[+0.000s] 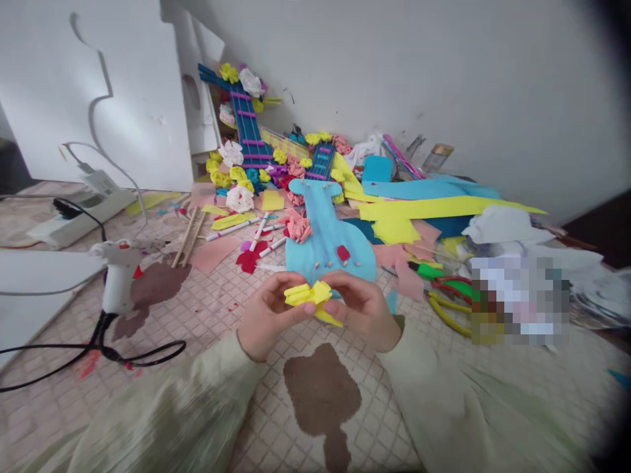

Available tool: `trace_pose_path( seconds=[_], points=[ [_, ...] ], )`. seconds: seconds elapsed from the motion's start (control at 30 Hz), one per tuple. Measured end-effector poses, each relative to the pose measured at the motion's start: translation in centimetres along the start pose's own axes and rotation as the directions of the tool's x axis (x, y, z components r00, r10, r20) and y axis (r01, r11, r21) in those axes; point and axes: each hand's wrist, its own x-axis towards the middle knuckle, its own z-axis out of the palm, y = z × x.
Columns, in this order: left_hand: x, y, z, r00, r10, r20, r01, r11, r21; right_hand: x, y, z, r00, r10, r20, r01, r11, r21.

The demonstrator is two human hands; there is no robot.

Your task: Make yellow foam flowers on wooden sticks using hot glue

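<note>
1. My L hand (266, 309) and R hand (363, 310) are both pinched on the folded yellow paper (300, 297), thumbs near side, fingers far side; it's up btwn them, over the worktop (384, 410).
2. Paper looks bunched in folds at the L-hand end, w/ a loose tail pointing down by R thumb.
3. To do it well, imo: L hand pins folds firmly, R hand tucks tail, small turns, light pressure. Thin stuff, prob. tears or springs open if either pinch slackens.
4. Blue cutout (321, 230) is just beyond both hands; watch knuckles don't knock its beads.
5. Glue gun (118, 279) is well L of L hand; mind cord w/ sleeve.
</note>
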Motion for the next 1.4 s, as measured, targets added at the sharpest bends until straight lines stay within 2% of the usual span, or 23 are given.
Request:
trace_pose_path(
  seconds=[0.1, 0.23, 0.47, 0.63, 0.7, 0.97, 1.2, 1.4],
  points=[
    [-0.3, 0.3, 0.1, 0.997, 0.028, 0.069, -0.036, 0.992, 0.120, -0.1, -0.2, -0.3, 0.999, -0.018, 0.036, 0.018, 1.000, -0.017],
    [-0.7, 0.4, 0.1, 0.983, 0.141, 0.117, -0.168, 0.950, 0.263, -0.3, -0.5, -0.7, 0.991, -0.079, 0.104, 0.083, 0.996, -0.030],
    [-0.7, 0.3, 0.0, 0.959, 0.226, 0.170, -0.276, 0.877, 0.393, -0.7, -0.2, -0.7, 0.984, -0.177, -0.005, 0.173, 0.965, -0.199],
    [-0.6, 0.5, -0.2, 0.904, 0.314, 0.290, -0.423, 0.755, 0.500, -0.5, -0.9, -0.6, 0.970, -0.243, 0.014, 0.235, 0.920, -0.312],
    [-0.5, 0.4, -0.4, 0.888, 0.337, 0.312, -0.455, 0.738, 0.498, -0.5, -1.1, -0.6, 0.959, -0.283, 0.024, 0.272, 0.891, -0.362],
    [-0.6, 0.1, -0.4, 0.890, 0.336, 0.308, -0.443, 0.799, 0.407, -0.7, -1.5, -0.3, 0.915, -0.400, 0.045, 0.379, 0.820, -0.429],
    [-0.7, 0.1, -0.1, 0.915, 0.303, 0.268, -0.386, 0.852, 0.354, -0.8, -1.1, -0.4, 0.914, -0.404, 0.028, 0.368, 0.800, -0.473],
    [-0.8, 0.0, -0.2, 0.920, 0.300, 0.254, -0.380, 0.845, 0.378, -0.9, -1.1, -0.2, 0.903, -0.429, 0.013, 0.376, 0.776, -0.506]
  ],
)
